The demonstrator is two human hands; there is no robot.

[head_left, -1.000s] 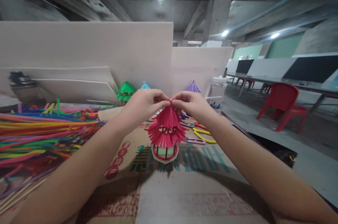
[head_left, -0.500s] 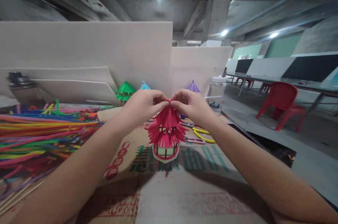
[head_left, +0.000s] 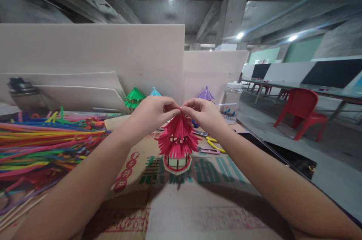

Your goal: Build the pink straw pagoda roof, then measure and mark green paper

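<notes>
My left hand [head_left: 154, 113] and right hand [head_left: 205, 115] are nearly meeting at the fingertips, thumb and forefinger of each pressed together on the peak of the red pagoda [head_left: 180, 129], which hangs down upright right under my pinch. That hold has stayed the same over the last second; what has changed is small: my right forearm has come in a little, so it now covers more of the yellow-handled tool [head_left: 212, 143] and hides the orange handle that showed beside it. To me that means the work is still at the very top, with the shape beneath unaltered. Below my grip come two fringed tiers, then the dark posts and the pale, red-lined base [head_left: 177, 171]; I cannot tell whether that base touches the printed cardboard [head_left: 215, 210] under it. To the lower right of the pinch, near the base, lies a pink-handled tool [head_left: 209, 151]. Just beyond my hands stand a green pagoda [head_left: 135, 100] and a blue roof [head_left: 154, 92] on the left, a purple roof [head_left: 206, 95] and a clear bottle [head_left: 232, 100] on the right. Well out to the left of my grip spread the coloured fuzzy stems [head_left: 56, 142].
</notes>
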